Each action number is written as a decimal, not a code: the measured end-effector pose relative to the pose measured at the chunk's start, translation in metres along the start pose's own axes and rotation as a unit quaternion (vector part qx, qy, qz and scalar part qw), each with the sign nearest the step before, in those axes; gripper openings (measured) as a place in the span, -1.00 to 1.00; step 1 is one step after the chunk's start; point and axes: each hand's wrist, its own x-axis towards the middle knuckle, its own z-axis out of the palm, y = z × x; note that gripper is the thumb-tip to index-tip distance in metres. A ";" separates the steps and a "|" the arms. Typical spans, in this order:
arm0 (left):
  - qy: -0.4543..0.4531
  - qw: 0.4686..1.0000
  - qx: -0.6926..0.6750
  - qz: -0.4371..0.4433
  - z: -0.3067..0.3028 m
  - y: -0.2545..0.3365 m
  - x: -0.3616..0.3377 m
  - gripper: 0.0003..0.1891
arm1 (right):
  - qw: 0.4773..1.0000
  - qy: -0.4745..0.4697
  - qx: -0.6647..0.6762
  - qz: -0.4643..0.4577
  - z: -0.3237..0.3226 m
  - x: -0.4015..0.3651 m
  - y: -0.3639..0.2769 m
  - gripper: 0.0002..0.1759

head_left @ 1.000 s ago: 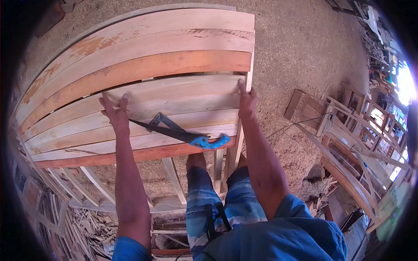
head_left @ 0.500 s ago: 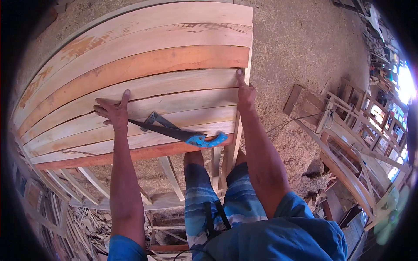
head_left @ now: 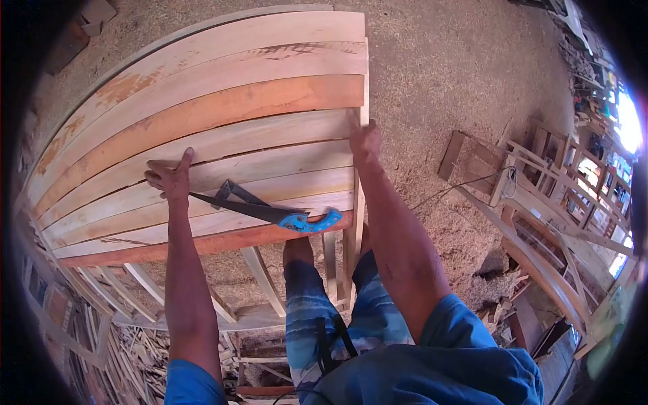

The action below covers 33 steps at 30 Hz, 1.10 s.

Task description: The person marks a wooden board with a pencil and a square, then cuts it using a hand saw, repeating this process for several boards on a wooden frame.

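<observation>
My left hand (head_left: 170,179) lies on the planks with its thumb and fingers spread. My right hand (head_left: 365,143) is closed at the right end of a pale wooden plank (head_left: 283,129), by the upright frame edge; its fingertips are partly blurred. Beside my left hand, a handsaw (head_left: 304,219) with a blue handle rests across the lower planks, its dark blade pointing left. A dark try square (head_left: 237,192) lies partly under the blade. The planks sit side by side on a curved wooden frame, and thin gaps show between some of them.
Bare frame ribs (head_left: 263,277) show below the lowest reddish plank (head_left: 135,255), near my legs. Wood scraps (head_left: 135,351) lie at lower left. Wooden frames and furniture parts (head_left: 540,202), with a cord (head_left: 466,183), stand at right. Sawdust covers the floor (head_left: 445,74).
My right hand has shifted from a finger pressed on the plank's end to a closed hold at the edge. The planks and saw appear slightly further left in view.
</observation>
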 end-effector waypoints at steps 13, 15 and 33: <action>-0.027 0.883 0.122 0.453 0.038 0.219 -0.119 0.01 | 0.983 -0.171 0.029 -0.054 -0.119 -0.032 0.065 -0.38; -0.015 0.898 0.110 0.426 0.050 0.223 -0.132 0.01 | 0.961 -0.161 -0.092 -0.204 -0.132 -0.059 0.063 -0.50; -0.005 0.948 -0.058 0.312 0.055 0.168 -0.210 -0.01 | 0.693 -0.268 -0.355 -0.567 -0.033 -0.164 0.161 -0.63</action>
